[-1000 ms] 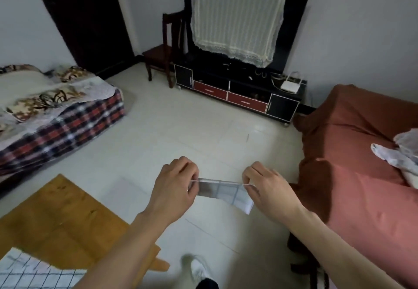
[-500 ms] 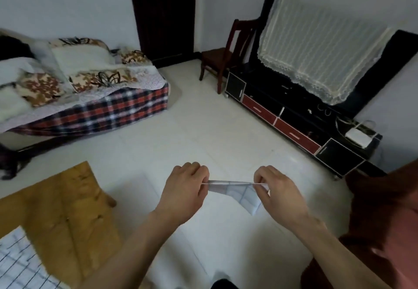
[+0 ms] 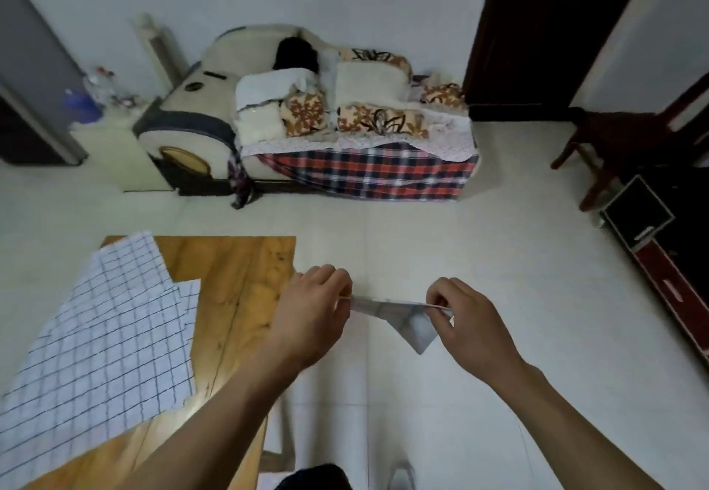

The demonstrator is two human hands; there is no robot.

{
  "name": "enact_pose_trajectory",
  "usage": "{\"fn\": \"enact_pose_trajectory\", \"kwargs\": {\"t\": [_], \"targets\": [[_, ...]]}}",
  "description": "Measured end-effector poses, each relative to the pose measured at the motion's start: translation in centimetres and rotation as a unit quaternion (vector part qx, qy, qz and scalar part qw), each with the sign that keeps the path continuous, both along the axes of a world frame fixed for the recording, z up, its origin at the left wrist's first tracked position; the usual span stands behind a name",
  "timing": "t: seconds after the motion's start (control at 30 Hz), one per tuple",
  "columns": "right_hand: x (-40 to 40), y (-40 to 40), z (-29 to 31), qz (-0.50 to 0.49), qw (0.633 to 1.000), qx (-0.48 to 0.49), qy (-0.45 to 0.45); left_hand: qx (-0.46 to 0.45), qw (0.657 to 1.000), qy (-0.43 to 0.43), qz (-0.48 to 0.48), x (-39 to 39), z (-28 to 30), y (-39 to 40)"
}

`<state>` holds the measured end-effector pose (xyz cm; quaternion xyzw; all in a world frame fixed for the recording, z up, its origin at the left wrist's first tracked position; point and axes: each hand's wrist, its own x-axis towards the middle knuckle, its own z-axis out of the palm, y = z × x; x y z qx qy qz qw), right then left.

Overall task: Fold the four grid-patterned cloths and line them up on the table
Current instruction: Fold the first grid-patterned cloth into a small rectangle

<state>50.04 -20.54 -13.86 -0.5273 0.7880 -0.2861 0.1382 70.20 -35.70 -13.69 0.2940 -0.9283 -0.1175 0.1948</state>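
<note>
both hands, left hand and right hand, pinch a folded grid cloth taut above the tiled floor; soft checked cloths drape the grainy wooden desk.

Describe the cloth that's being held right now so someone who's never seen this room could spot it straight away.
Start at the wooden table at lower left, where grid-patterned cloths lie spread flat. Just right of its edge, over the pale floor, the left hand and right hand pinch a small folded cloth stretched between them. Unlike those on the table, it is off the table, folded narrow, with one corner hanging down.
</note>
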Motion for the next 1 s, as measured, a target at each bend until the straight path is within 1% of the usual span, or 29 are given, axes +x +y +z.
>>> {"fn": "enact_pose_trajectory", "kwargs": {"t": [0.13, 0.23, 0.37, 0.43, 0.6, 0.73, 0.87, 1.0], "targets": [[-0.3, -5.5, 0.5, 0.094, 0.995, -0.021, -0.016, 0.010, 0.996, 0.030, 0.088, 2.2, 0.4, -1.8], [0.3, -9.5, 0.3, 0.161, 0.987, -0.016, -0.017, 0.013, 0.989, 0.045, 0.141, 4.1, 0.1, -3.1], [1.5, -15.1, 0.0, 0.224, 0.974, -0.013, -0.020, 0.033, 0.973, 0.065, 0.219, 6.4, -1.4, -5.9], [1.9, -18.0, -0.2, 0.247, 0.969, -0.015, -0.019, 0.060, 0.964, 0.078, 0.248, 7.1, -2.3, -8.0], [2.9, -25.6, -0.5, 0.269, 0.963, -0.008, -0.020, 0.125, 0.950, 0.089, 0.271, 8.6, -4.1, -15.0], [3.9, -31.6, -0.7, 0.264, 0.964, 0.008, -0.022, 0.188, 0.927, 0.110, 0.306, 10.0, -5.8, -20.5], [5.5, -36.4, -1.5, 0.261, 0.964, 0.034, -0.019, 0.190, 0.924, 0.142, 0.299, 11.3, -6.2, -24.4], [7.0, -39.4, -3.2, 0.278, 0.953, 0.120, -0.028, 0.174, 0.910, 0.181, 0.331, 12.2, -6.9, -27.1]]}}
